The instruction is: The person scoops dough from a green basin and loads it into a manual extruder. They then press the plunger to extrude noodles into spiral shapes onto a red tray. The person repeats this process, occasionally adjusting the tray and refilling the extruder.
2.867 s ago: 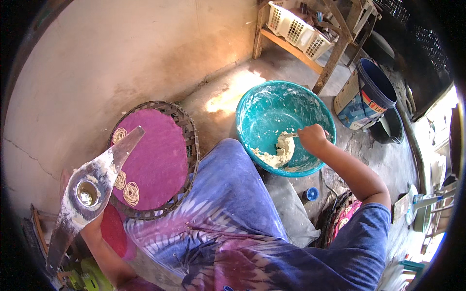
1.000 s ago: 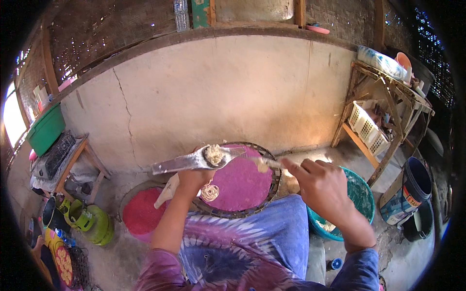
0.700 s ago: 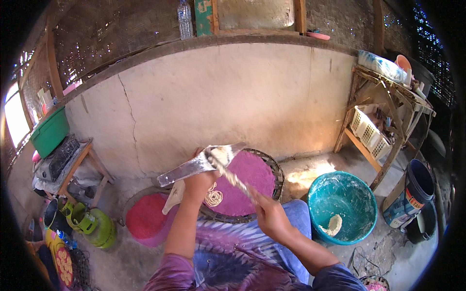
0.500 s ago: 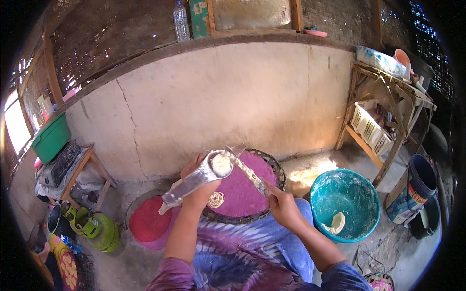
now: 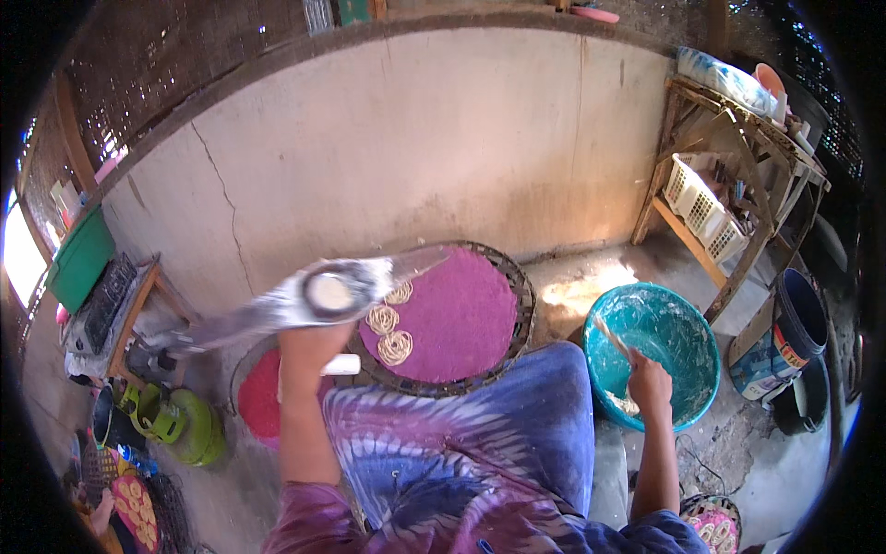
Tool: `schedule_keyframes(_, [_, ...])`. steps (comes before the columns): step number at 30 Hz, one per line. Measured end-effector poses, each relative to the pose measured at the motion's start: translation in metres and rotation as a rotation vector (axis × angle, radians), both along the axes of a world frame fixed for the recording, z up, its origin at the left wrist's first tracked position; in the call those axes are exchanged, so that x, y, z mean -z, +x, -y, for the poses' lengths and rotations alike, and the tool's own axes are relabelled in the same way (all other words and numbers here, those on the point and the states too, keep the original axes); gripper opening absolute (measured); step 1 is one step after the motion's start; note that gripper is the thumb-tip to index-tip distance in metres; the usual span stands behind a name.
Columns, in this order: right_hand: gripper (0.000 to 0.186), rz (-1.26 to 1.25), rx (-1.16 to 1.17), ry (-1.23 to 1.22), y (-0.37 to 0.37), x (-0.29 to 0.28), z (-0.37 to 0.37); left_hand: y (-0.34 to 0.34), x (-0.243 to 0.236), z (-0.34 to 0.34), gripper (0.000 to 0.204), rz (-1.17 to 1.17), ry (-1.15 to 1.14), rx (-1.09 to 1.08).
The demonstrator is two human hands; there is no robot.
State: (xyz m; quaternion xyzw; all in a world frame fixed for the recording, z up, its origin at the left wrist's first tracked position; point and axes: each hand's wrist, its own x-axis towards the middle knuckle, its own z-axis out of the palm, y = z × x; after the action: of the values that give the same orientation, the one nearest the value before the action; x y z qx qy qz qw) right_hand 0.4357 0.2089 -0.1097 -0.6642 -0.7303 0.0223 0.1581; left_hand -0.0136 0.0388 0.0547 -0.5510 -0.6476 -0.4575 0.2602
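My left hand (image 5: 309, 343) is wrapped round a long-handled dough press (image 5: 286, 300), smeared by motion. Pale dough (image 5: 330, 294) shows in its round mouth. A white cylinder (image 5: 341, 365) sticks out below that hand. On the right, my right hand (image 5: 650, 380) grips a thin spatula-like stick (image 5: 611, 335) over the teal basin (image 5: 712, 369). A lump of pale dough (image 5: 624, 404) lies low in this basin, partly behind the hand. Several coils of dough strands (image 5: 395, 348) rest along the left side of a round woven tray (image 5: 522, 323) lined with purple cloth (image 5: 457, 319).
A red round surface (image 5: 258, 397) is left of my knees, with green gas cylinders (image 5: 192, 429) beyond. Far right stand a wooden rack (image 5: 688, 242) and a bucket (image 5: 801, 319). Another person's hand (image 5: 101, 510) is near a coil-laden pink tray (image 5: 136, 508) at lower left.
My right hand and its stick have moved from the press mouth down right into the basin. The press has swung left, uncovering more dough coils. The view has tilted downward.
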Motion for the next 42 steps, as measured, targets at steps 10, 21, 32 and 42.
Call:
schedule_keyframes(10, [0.061,-0.952,-0.951,-0.809,-0.081,-0.014,0.043,0.036,0.030,-0.021,0.012,1.550,0.465,1.253])
schedule_keyframes(21, [0.093,-1.612,-0.423,-1.018,-0.130,-0.064,0.082,0.046,0.106,-0.010,0.046,0.501,-0.313,0.400])
schedule_keyframes(32, [0.085,-0.405,-1.175,-0.181,-0.154,-0.132,0.075,0.079,0.104,-0.004,0.045,0.504,-0.810,0.978])
schedule_keyframes(42, [0.099,-0.604,-0.855,-1.713,-0.141,-0.120,0.018,0.054,0.085,-0.017,0.066,0.679,-0.770,1.010])
